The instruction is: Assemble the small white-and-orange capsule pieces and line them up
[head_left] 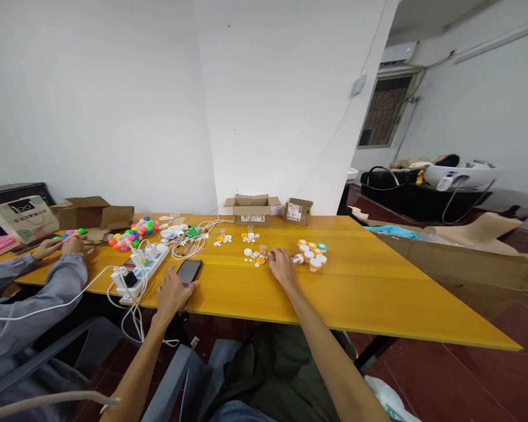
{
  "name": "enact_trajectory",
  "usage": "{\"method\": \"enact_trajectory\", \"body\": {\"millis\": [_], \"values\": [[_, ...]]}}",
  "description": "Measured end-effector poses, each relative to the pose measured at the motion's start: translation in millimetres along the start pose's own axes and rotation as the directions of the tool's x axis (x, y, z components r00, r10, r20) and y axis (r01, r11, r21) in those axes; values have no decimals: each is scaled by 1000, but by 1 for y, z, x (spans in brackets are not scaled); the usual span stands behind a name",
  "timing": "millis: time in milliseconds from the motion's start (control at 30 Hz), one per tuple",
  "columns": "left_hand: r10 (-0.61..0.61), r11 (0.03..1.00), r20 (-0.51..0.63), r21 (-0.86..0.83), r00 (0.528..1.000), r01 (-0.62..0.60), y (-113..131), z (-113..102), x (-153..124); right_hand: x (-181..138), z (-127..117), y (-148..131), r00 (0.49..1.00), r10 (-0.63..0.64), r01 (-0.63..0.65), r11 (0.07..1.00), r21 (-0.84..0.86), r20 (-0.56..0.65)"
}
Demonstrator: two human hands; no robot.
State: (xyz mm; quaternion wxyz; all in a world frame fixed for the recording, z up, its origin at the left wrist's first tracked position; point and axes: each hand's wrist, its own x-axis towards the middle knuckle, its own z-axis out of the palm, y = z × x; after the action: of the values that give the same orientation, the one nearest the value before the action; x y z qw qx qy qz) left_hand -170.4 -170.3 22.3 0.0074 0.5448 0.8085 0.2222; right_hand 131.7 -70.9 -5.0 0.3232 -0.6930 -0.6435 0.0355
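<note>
A long yellow bench (378,293) carries a black phone (188,271) near its front edge, with a white power strip (141,269) at its 9 o'clock. Small orange-capped bottles (312,253) stand at the phone's 2 o'clock, white caps (253,255) beside them. Two open cardboard boxes (251,210) sit at 12 o'clock, coloured balls (132,234) at 10 o'clock

White walls (114,88) enclose the room, with a projecting white column (286,99) directly beyond the grip area. A yellow tabletop (378,293) spans the foreground beneath it. The floor (488,375) is dark red tile. Well to the right of the grip, a barred window (385,111) sits below a wall-mounted air conditioner (398,54). A dark couch (418,196) stands under the window. Lighting is even and diffuse.
</note>
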Motion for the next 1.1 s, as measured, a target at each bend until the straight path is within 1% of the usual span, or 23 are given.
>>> {"method": "enact_trajectory", "body": {"millis": [167,400,567,733,967,1100], "values": [[-13,1000,27,3,1000,13,7,-5,3,1,4,2,1000,6,-6,1000,27,-21],[9,1000,-32,-30,999,-10,-1,2,6,2,6,4,999,13,-11,999,44,-32],[-11,1000,-71,-22,997,10,-2,4,6,3,6,5,1000,23,-21,998,62,-19],[-2,1000,-22,-20,1000,2,3,-3,2,3,7,4,999,31,-31,998,47,-16],[-13,1000,-1,-10,1000,13,8,-9,0,4,9,7,999,9,-7,998,57,-45],[-27,1000,14,3,1000,27,12,-12,-2,4,10,7,999,10,-8,998,64,-39]]}}
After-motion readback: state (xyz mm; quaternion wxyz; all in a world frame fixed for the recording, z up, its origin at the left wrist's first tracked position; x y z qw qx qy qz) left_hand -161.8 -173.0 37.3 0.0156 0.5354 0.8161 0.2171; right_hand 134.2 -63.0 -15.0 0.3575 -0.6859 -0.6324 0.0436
